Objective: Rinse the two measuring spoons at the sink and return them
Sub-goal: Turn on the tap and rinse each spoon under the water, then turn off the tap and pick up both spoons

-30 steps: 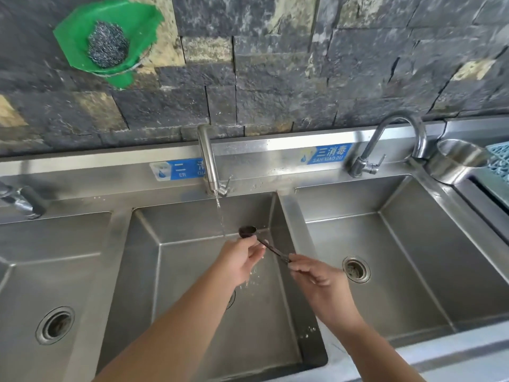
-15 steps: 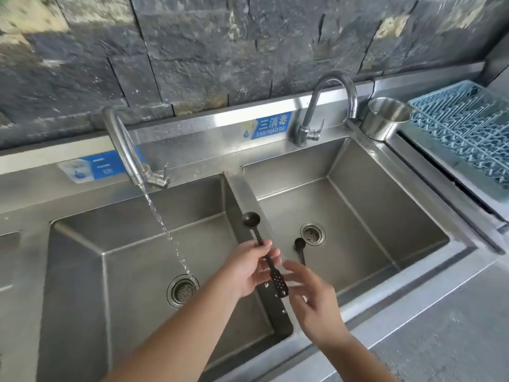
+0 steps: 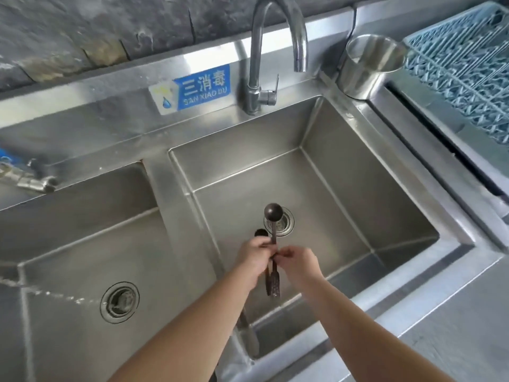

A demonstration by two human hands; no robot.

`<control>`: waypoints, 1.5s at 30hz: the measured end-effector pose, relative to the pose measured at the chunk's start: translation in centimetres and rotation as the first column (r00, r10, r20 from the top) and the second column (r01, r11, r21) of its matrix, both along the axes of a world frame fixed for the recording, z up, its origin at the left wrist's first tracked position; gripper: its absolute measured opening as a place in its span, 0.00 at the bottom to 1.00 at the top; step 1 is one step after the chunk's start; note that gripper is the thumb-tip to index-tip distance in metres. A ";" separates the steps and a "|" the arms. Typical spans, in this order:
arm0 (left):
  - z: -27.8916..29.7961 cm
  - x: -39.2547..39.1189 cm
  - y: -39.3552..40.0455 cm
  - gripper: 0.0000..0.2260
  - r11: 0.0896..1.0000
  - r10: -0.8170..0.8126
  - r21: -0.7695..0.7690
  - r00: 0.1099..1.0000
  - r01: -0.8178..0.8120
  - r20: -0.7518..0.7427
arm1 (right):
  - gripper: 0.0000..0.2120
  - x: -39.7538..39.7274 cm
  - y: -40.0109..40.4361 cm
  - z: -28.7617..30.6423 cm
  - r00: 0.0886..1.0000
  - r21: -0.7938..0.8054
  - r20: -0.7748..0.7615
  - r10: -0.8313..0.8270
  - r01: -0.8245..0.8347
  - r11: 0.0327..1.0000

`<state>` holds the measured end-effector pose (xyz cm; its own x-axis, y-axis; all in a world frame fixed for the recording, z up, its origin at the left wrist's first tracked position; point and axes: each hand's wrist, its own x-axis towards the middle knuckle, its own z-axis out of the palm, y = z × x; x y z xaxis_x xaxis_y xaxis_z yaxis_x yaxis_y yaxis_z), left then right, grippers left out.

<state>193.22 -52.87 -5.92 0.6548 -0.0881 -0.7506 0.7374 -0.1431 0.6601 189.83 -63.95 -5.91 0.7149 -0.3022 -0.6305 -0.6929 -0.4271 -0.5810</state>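
Two dark measuring spoons are held together over the right basin [image 3: 344, 194] of the steel sink. The larger spoon [image 3: 273, 214] points up and away, its bowl over the drain. The smaller spoon [image 3: 261, 233] shows just its bowl above my left hand [image 3: 254, 261]. Their handles hang down side by side between my hands. My left hand grips both handles, and my right hand [image 3: 300, 267] pinches them from the right at the same spot.
A gooseneck tap [image 3: 275, 48] stands behind the right basin, not running. Water streams into the left basin [image 3: 82, 257] near its drain [image 3: 119, 301]. A steel cup [image 3: 369, 64] sits at the back right, beside a blue drying rack [image 3: 468, 70].
My hands and the spoons have shifted from the divider to over the right basin. The small spoon, held apart in my right hand before, now lies alongside the large one.
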 end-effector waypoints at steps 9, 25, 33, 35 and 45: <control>-12.5 0.9 -5.8 0.06 0.811 -0.462 0.387 0.886 0.439 -0.037 | 0.05 3.6 -5.7 -12.3 0.903 0.122 -0.420 0.089 -0.041 0.992; -16.0 1.2 -6.4 0.10 0.651 -0.573 0.491 0.799 0.578 -0.180 | 0.06 4.7 -4.6 -14.7 0.774 0.020 -0.557 0.301 -0.350 0.937; -4.7 1.9 0.0 0.09 0.616 -0.678 0.652 0.719 0.442 0.154 | 0.12 5.6 -0.8 -3.9 0.898 -0.150 -0.214 0.384 -0.418 0.896; -1.4 2.0 3.6 0.13 0.619 -0.698 0.700 0.659 0.358 0.280 | 0.21 5.5 1.3 -0.3 0.899 -0.203 -0.102 0.425 -0.437 0.876; 9.1 -4.4 27.5 0.30 0.447 -0.614 0.889 0.757 0.101 0.223 | 0.36 3.3 21.3 9.2 0.469 -0.381 0.103 0.877 -0.796 0.470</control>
<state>188.86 -25.41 3.15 0.9714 0.0464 -0.2330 0.1176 -0.9461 0.3018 193.09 -42.65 3.26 0.8171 0.4241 -0.3905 0.2373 -0.8647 -0.4427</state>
